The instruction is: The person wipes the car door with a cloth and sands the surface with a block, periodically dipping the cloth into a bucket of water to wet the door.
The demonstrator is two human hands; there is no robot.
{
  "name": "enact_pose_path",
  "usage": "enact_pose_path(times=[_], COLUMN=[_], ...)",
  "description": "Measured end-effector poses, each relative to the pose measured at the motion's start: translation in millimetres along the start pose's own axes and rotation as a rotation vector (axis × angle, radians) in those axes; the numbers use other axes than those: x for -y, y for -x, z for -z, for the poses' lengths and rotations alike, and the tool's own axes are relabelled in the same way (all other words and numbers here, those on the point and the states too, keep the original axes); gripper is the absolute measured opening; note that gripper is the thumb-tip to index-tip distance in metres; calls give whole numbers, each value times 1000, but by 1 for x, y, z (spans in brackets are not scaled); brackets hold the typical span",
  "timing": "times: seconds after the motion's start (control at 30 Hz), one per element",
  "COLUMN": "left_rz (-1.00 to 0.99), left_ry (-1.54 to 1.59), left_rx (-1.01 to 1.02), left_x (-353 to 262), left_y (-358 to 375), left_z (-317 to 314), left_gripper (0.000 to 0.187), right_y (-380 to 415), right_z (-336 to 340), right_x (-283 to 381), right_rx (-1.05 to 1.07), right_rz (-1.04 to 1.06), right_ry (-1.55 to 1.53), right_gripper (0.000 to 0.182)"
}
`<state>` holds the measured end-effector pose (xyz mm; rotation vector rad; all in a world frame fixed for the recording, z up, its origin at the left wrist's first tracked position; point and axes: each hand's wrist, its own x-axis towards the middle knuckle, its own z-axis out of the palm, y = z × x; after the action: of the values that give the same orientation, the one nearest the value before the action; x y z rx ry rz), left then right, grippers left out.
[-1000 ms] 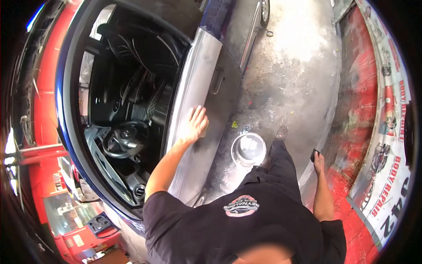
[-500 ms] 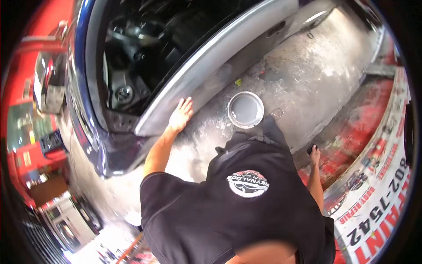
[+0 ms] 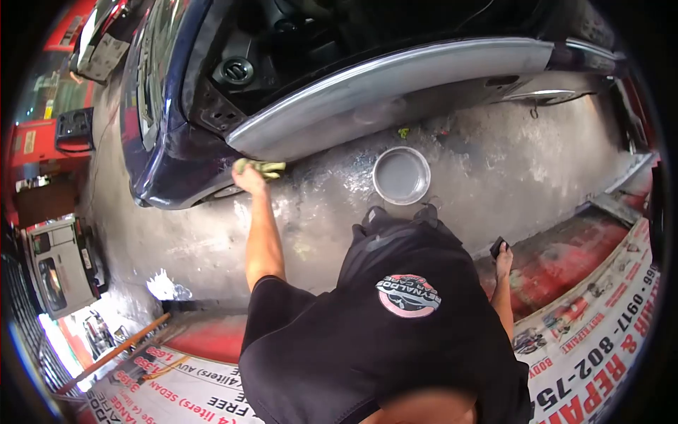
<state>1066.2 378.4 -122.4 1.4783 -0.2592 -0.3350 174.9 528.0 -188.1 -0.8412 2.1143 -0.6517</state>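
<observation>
My left hand (image 3: pixel 247 178) is closed around a yellow-green cloth (image 3: pixel 268 169), close to the front lower corner of the car door and above the front wheel area. The door panel (image 3: pixel 395 88) is grey and dull, like bare or primed metal, with a lighter band along its upper edge. Out to the side, away from the car, my right hand (image 3: pixel 504 260) grips a small black block (image 3: pixel 498 245). On the floor before my feet stands a round white bucket (image 3: pixel 376 177) of greyish liquid.
A dark blue fender (image 3: pixel 183 166) adjoins the door at the left. A small yellow-green scrap (image 3: pixel 403 132) lies on the wet concrete floor (image 3: pixel 487 169) near the bucket. Behind me runs a printed banner (image 3: pixel 572 339); a light-coloured vehicle (image 3: pixel 60 268) is at far left.
My left hand has left the door panel, where it lay with outstretched fingers, and now holds the cloth near the fender. My view has turned toward the car's front. The right hand still holds the block.
</observation>
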Motion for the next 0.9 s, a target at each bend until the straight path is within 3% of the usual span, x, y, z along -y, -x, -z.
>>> enact_pose_path(times=[0.07,0.1,0.13,0.2,0.27,0.3,0.33,0.37,0.4,0.47,0.5,0.53,0.6,0.63,0.7,0.83,0.87,0.9], left_rz=[-16,-24,67,-5,-201,-201,-722,-381,-434,-695,-587,-753,-950,-941,-1002,-931,-959,-804], left_ry=[81,185,123,-183,-1821,-1893,-1674,-1763,-1472,-846,-712,-875,-975,-983,-808,-908,-887,-903], left_rx=[-205,-185,-145,-453,-49,-36,-378,265,162,338,489,564,645,616,786,577,425,402], left_x=[-37,-49,-59,-70,-54,-42,-14,-73,-39,-63,-56,-41,-25,-18,-9,-14,-6,-20], left_y=[-18,-19,-13,25,76,114,157,219,254,321,340,347,346,338,307,239,215,193], left_z=[-28,-48,-73,-158,-223,-269,-296,-327,-360,-387,-402,-410,-406,-399,-371,-291,-269,-243], left_gripper=[24,25,35,48,44,41,46,67,79,86,91,87,82,82,77,67,64,67], right_y=[-11,-24,-29,-39,-57,-68,-75,-82,-90,-94,-97,-99,-87,-76,-68,-87,-94,-100], right_z=[9,14,20,32,48,54,61,67,75,84,89,93,109,114,101,98,96,92], right_x=[34,28,30,39,21,14,11,9,12,41,53,66,106,127,152,121,106,87], right_rx=[42,-5,-7,-18,-13,-3,4,19,34,18,15,11,42,54,66,99,108,128], right_rz=[-39,183,185,153,180,205,218,188,156,187,199,212,140,140,141,62,70,107], right_ry=[19,46,45,74,94,112,123,166,213,225,194,162,195,158,116,191,197,237], right_gripper=[53,52,52,52,53,53,53,53,53,53,53,54,56,57,58,57,57,57])
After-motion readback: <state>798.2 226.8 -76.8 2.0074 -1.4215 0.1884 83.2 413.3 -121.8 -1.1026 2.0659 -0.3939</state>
